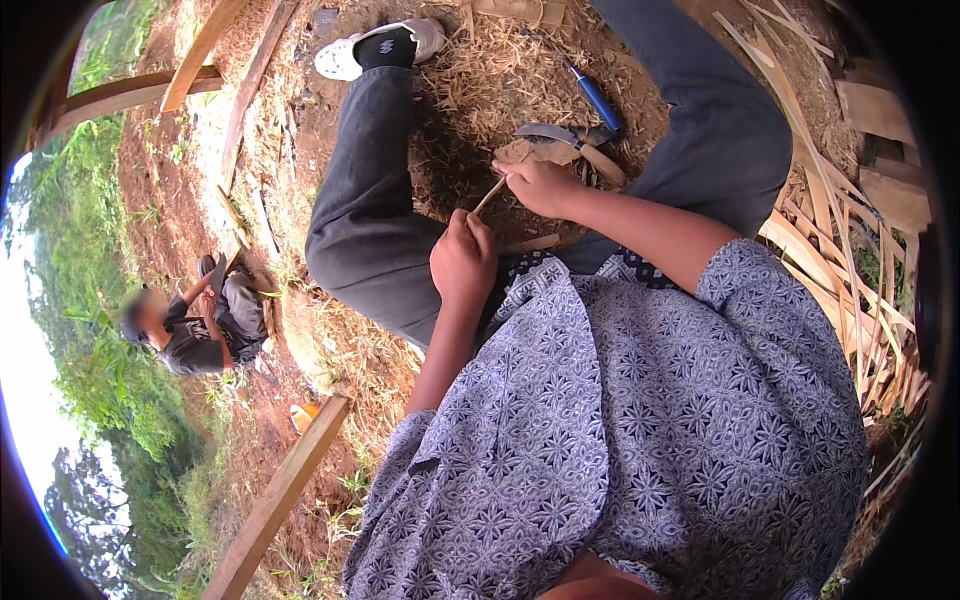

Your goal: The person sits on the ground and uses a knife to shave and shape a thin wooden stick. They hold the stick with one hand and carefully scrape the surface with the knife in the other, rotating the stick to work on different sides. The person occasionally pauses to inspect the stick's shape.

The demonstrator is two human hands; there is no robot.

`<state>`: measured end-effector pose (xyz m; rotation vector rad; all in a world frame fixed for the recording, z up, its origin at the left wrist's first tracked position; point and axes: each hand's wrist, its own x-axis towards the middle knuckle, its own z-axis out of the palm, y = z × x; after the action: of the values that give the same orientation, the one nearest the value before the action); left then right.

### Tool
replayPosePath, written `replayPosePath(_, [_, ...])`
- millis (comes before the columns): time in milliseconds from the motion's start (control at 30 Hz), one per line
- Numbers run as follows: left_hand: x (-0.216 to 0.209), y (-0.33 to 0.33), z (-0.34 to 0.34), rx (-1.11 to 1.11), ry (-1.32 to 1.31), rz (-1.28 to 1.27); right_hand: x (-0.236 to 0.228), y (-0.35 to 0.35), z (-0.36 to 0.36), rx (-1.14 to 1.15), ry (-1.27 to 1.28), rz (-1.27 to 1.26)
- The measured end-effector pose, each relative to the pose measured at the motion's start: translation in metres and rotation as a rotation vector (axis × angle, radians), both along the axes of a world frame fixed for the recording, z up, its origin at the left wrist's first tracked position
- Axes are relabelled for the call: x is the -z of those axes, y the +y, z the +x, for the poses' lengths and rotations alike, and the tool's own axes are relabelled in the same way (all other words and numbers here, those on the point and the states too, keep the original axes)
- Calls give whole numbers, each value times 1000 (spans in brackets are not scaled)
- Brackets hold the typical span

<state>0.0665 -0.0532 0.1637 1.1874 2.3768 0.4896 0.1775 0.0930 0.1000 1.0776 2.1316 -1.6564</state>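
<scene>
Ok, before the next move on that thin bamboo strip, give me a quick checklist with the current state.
1. Left hand closed on the near end of the bamboo strip: ok.
2. Right hand pinching the strip's far end: ok.
3. Knife within reach, lying on the ground beyond the hands: ok.
4. Blade clear of both hands: ok, neither touches it.
5. Strip free of cracks: cannot tell, too thin.
6. Other person well apart, seated at the left: ok.

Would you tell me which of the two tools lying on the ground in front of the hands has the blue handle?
The slim tool lying farther away on the straw, by the right leg; the curved blade beside the right hand has a pale wooden handle.
</scene>
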Motion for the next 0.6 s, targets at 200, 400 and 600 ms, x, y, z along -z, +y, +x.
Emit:
replayPosePath(200, [-6, 1, 1, 3, 12, -2, 51, -4, 9, 82, 272, 108])
replayPosePath(400, [-6, -2, 2, 28, -1, 27, -27, -15, 7, -133, 295, -69])
replayPosePath(600, [-16, -5, 8, -3, -9, 46, -45, -14, 11, -92, 195, -22])
